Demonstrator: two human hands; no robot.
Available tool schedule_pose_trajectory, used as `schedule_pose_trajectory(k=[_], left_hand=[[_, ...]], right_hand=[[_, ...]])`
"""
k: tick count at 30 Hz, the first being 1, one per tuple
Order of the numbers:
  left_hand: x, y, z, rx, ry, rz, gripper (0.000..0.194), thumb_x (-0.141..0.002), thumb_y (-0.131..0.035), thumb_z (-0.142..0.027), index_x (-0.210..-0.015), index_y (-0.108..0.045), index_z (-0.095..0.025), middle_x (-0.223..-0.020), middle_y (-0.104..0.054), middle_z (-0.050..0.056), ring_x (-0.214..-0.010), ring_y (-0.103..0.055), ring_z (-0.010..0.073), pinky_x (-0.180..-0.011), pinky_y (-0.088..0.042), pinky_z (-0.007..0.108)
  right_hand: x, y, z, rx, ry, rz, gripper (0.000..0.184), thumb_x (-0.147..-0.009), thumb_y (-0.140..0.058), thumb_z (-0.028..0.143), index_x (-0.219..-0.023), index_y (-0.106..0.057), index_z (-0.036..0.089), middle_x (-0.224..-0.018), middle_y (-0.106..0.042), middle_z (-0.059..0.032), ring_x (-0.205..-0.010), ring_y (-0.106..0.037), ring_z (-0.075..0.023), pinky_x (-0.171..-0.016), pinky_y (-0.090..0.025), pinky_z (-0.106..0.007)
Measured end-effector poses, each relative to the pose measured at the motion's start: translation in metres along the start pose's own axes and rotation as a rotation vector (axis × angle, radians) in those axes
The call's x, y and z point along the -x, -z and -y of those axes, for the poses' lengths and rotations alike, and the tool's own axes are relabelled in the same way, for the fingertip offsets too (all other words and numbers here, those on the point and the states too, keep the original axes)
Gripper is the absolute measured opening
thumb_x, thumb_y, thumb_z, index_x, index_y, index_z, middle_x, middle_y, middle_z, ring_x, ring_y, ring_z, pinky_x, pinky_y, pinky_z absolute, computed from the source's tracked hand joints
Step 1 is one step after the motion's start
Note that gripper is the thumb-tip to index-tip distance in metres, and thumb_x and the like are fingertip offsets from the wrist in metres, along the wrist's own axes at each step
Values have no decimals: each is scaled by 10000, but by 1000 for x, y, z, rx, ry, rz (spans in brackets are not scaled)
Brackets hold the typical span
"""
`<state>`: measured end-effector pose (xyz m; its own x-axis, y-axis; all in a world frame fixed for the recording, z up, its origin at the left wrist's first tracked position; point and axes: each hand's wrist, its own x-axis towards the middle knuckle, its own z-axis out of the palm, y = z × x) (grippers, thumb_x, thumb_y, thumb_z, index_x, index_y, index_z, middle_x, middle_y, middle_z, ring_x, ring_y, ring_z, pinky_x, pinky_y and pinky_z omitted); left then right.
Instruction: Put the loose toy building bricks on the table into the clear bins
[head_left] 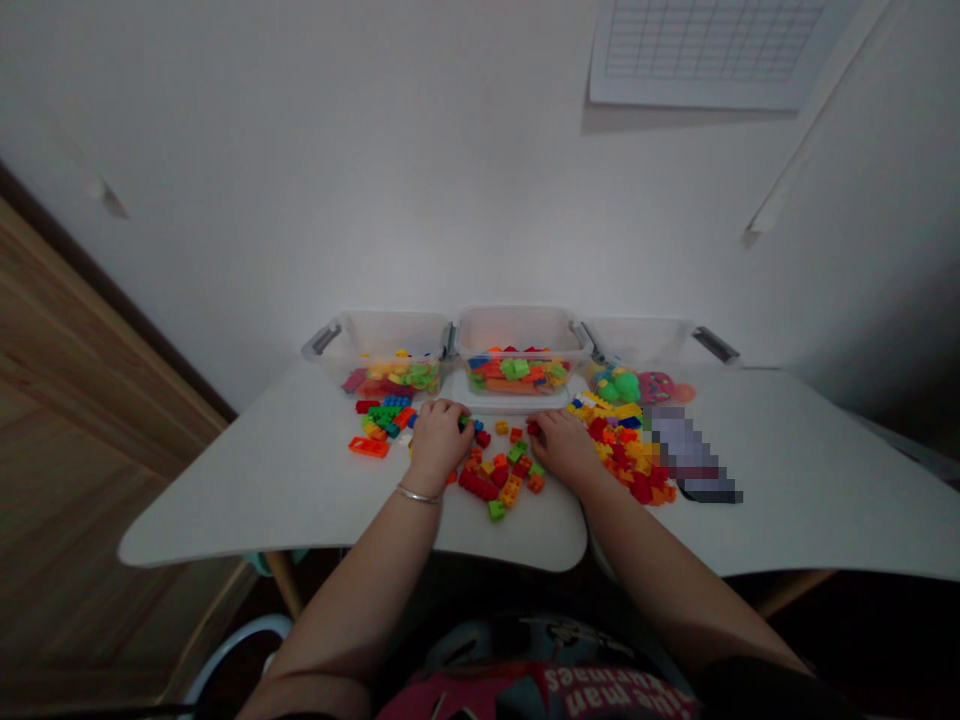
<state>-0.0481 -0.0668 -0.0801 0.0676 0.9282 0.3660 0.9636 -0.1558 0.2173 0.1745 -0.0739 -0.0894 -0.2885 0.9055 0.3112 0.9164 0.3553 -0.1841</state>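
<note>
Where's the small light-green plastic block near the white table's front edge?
On the white table, find the colourful plastic blocks between the bare left hand and bare right hand. The small light-green plastic block lies at their near end, closer to the front edge than all its neighbours.

Translucent plastic boxes [521, 328]; smooth plastic bricks [478, 486]; smooth matt tabletop [262, 490]; shiny metal bracelet [417, 496]; grained wood panel [60, 470]

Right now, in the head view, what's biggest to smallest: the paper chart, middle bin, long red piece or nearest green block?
Paper chart (top cut off)
Middle bin
Long red piece
Nearest green block
</note>
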Motion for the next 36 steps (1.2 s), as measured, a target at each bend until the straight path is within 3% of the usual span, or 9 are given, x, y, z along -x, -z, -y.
schedule_pose_trajectory(k=[5, 12, 20, 24, 28, 33, 36], left_hand=[[0, 1, -1, 12, -4, -3, 230, -858, -547, -289, -981, -716, -193, -1053, -682, 92, -1060, -544, 272, -953, -430, 393], [0, 1, 0, 25, 18, 17, 229, -856, -562, -309, -989, -716, -205, -1068, -673, 95, -1062, -537, 273, -934, -432, 397], [-1, -1, 1, -1, -10, 4, 226, -859, -558, -310, -979, -715, -202, -1055, -677, 94, -1052, -538, 274, -959, -423, 399], [-1, 1, 1, -1, -3, 0, 226, -858, -561, -316, -979, -715, -203, -1063, -679, 91, -1053, -536, 281, -950, -428, 398], [-1, 1, 2, 5, -5, 3, 230, -856, -561, -313, -988, -715, -205, -1066, -680, 87, -1057, -535, 282, -935, -435, 390], [-2, -3, 4, 7, -10, -6, 226, -846, -568, -300, -985, -720, -207, -1061, -679, 93, -1043, -538, 282, -944, -430, 397], [-2, -3, 4, 10, -10, -6, 228, -844, -567, -298, -984, -722, -204, -1055, -681, 96, -1039, -538, 281, -948, -428, 399]], right_hand=[[-1, -4, -5, -197, -22, -155, 211, -804, -542, 191, -994, -634, 180, -953, -688, -84, -926, -594, -238, -861, -447, -360], [-14, 3, -17, -539, -134, -678, 150, -829, -517, 295, -945, -553, 208, -1002, -657, -106, -884, -587, -216, -825, -491, -370], [-51, 47, -24, -596, -125, -782, 149, -821, -528, 287, -943, -551, 205, -1010, -651, -88, -909, -596, -199, -786, -486, -332], [-95, 73, -29, -614, -81, -720, 180, -815, -528, 279, -961, -583, 190, -992, -652, -76, -887, -591, -186, -758, -486, -310], [-131, 81, -32, -589, -121, -596, 183, -798, -552, 252, -954, -609, 176, -965, -677, -55, -810, -591, -165, -770, -487, -312], [-145, 71, -30, -352, -225, -256, 151, -776, -591, 167, -899, -680, 166, -908, -703, -67, -832, -624, -181, -829, -482, -327], [-144, 68, -29, -215, -208, -147, 161, -787, -576, 140, -872, -708, 176, -918, -717, -80, -859, -638, -195, -842, -485, -332]])
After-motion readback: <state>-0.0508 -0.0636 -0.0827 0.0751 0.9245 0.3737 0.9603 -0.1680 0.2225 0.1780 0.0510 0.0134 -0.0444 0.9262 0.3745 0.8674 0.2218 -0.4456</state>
